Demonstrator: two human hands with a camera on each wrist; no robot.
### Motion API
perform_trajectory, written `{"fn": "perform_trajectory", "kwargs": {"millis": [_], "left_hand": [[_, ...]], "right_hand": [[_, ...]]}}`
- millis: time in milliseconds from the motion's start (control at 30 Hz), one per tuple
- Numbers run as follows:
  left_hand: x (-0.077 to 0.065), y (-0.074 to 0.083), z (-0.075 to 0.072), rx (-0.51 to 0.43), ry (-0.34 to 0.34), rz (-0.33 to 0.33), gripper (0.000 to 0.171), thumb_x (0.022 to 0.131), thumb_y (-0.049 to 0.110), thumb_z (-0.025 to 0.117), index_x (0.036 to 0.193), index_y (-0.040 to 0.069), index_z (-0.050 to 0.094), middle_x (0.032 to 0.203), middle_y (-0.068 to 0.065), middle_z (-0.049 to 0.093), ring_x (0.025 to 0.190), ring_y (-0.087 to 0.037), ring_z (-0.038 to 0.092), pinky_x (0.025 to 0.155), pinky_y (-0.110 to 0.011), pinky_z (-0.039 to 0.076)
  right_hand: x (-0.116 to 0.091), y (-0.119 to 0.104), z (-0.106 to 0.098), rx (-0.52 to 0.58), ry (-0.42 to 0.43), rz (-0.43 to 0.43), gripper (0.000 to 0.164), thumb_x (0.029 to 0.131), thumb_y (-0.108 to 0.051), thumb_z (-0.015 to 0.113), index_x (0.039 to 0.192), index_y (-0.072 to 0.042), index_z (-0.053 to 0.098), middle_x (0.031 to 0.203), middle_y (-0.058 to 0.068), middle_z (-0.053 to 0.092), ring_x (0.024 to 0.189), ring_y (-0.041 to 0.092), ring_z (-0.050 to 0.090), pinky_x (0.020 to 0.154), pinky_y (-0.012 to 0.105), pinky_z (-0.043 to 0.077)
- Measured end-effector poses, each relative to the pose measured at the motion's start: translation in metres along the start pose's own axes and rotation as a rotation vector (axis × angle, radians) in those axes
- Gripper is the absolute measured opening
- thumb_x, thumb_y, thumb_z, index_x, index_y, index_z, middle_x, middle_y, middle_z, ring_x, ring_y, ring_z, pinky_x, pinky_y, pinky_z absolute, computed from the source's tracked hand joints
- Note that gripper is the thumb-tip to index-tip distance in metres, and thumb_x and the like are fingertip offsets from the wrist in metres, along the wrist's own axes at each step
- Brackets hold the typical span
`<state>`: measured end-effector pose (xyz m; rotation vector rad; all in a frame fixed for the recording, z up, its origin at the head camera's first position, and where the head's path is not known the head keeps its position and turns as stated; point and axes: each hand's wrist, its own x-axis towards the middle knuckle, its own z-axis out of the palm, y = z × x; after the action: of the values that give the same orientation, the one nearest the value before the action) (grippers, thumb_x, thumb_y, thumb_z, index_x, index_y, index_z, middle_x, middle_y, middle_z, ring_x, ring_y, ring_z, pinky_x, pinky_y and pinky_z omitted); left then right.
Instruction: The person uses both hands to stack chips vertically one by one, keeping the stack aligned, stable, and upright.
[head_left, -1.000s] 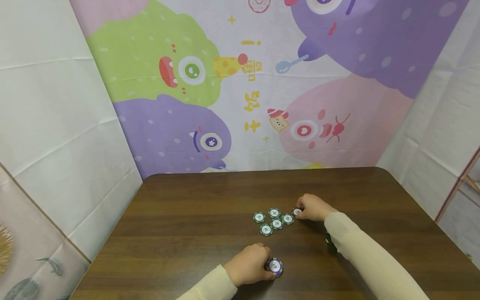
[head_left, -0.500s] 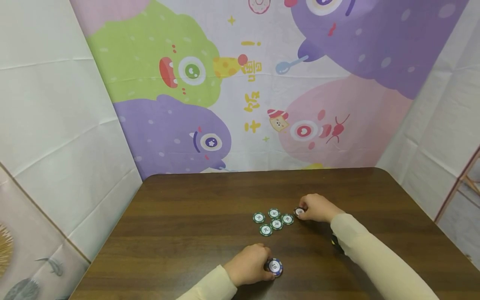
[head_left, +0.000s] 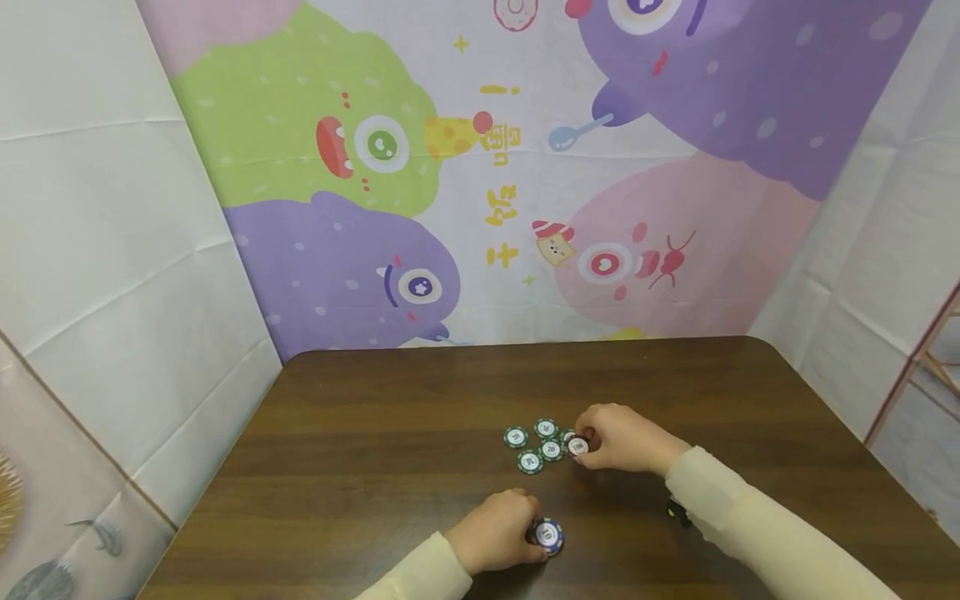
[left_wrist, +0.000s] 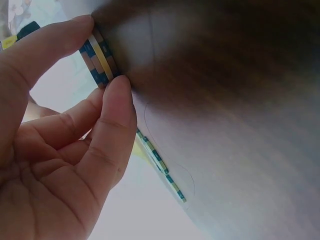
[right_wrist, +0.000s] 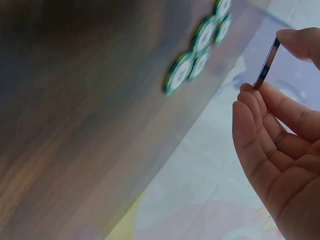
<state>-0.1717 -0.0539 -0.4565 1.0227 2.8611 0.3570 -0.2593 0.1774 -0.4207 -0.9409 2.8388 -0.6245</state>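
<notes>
Near the front of the table, my left hand (head_left: 495, 531) grips a small stack of poker chips (head_left: 551, 537) by its edges. The top chip is blue and white and marked 10. In the left wrist view this stack (left_wrist: 98, 60) shows its striped edges between thumb and fingertips. My right hand (head_left: 628, 439) pinches a single dark poker chip (head_left: 578, 447) marked 100, raised off the table in the right wrist view, where the chip (right_wrist: 267, 64) is seen edge-on. Behind it lie several green-edged poker chips (head_left: 529, 462), one marked 20; the dark chip partly covers one of them in the head view.
The brown wooden table (head_left: 375, 433) has rounded far corners. A cartoon-printed cloth (head_left: 420, 192) hangs behind it, with pale cloth walls on both sides. A dark device (head_left: 678, 511) shows under my right sleeve.
My right hand has lifted the dark chip and brought it left and nearer, over the edge of the green chips. My left hand keeps its hold on the stack, unmoved.
</notes>
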Motion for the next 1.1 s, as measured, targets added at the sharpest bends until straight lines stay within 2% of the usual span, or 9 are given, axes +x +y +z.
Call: {"fn": "perform_trajectory", "kwargs": {"millis": [233,567,733,933,1100], "left_hand": [[0.001,-0.001,0.001,0.005,0.001,-0.001,0.026,0.071,0.032,0.084,0.084,0.015,0.069,0.076,0.010,0.059,0.067,0.002,0.048,0.060,-0.015,0.042],[0.002,-0.001,0.003,-0.019,-0.002,-0.017,0.026,0.070,0.030,0.086,0.082,0.014,0.069,0.075,0.009,0.059,0.066,0.002,0.047,0.058,-0.016,0.041],[0.002,-0.002,0.004,-0.016,0.003,-0.016,0.028,0.070,0.030,0.086,0.081,0.014,0.066,0.073,0.009,0.058,0.063,0.001,0.046,0.056,-0.016,0.040],[0.002,-0.002,0.005,-0.023,0.007,-0.013,0.028,0.070,0.029,0.086,0.080,0.014,0.065,0.071,0.011,0.055,0.061,0.002,0.042,0.054,-0.016,0.038],[0.002,-0.002,0.005,-0.020,0.013,-0.013,0.028,0.069,0.030,0.087,0.078,0.014,0.065,0.070,0.011,0.054,0.062,0.001,0.042,0.054,-0.017,0.037]], "right_hand": [[-0.015,-0.021,0.007,-0.006,-0.023,-0.096,0.023,0.082,-0.026,0.076,0.099,-0.012,0.069,0.090,-0.008,0.061,0.076,0.004,0.055,0.065,0.021,0.048],[-0.026,-0.043,0.020,0.006,-0.081,-0.167,0.026,0.080,-0.028,0.078,0.099,-0.013,0.068,0.089,-0.011,0.060,0.075,0.001,0.053,0.066,0.018,0.048],[-0.030,-0.049,0.029,-0.003,-0.106,-0.200,0.024,0.078,-0.027,0.078,0.097,-0.015,0.068,0.088,-0.013,0.058,0.075,-0.002,0.050,0.067,0.015,0.047],[-0.032,-0.053,0.039,-0.011,-0.106,-0.248,0.023,0.076,-0.025,0.079,0.093,-0.015,0.068,0.082,-0.013,0.055,0.070,-0.004,0.045,0.062,0.013,0.044],[-0.032,-0.054,0.046,-0.002,-0.125,-0.232,0.022,0.077,-0.026,0.079,0.093,-0.016,0.069,0.082,-0.014,0.054,0.069,-0.004,0.043,0.061,0.014,0.042]]}}
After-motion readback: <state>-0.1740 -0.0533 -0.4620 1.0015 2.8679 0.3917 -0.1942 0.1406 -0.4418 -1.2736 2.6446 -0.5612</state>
